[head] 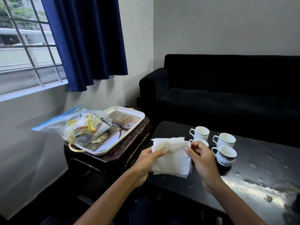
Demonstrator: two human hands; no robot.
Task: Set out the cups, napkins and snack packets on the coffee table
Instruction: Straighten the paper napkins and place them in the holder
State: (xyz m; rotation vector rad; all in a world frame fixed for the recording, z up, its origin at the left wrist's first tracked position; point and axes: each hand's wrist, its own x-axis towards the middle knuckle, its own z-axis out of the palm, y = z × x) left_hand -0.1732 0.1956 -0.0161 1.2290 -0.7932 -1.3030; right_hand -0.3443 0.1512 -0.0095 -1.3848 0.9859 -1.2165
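Holding a small stack of white paper napkins (172,157) above the near left corner of the dark coffee table (253,181), you have both hands on it: your left hand (146,161) grips the left edge, thumb laid flat across the top sheet and the other fingers curled underneath, while your right hand (201,157) pinches the upper right corner between thumb and forefinger, the remaining fingers curled loosely behind. No writing on the napkins can be read; they look plain, thin and slightly crumpled, with several layers fanned unevenly at the top and bottom edges. Four white cups (224,140) stand close together on the table just beyond your right hand, handles turned left; the nearest one carries a dark patterned band, though any lettering on it is too small to tell, and one cup is partly hidden behind the napkins. To the left, a white tray (138,117) with gold handles sits on a dark wooden side table (113,159), and a clear zip bag (65,125) with a blue seal lies on it, holding yellow snack packets (81,125) whose print is too blurred to read. A black sofa (227,88) stands behind the table.
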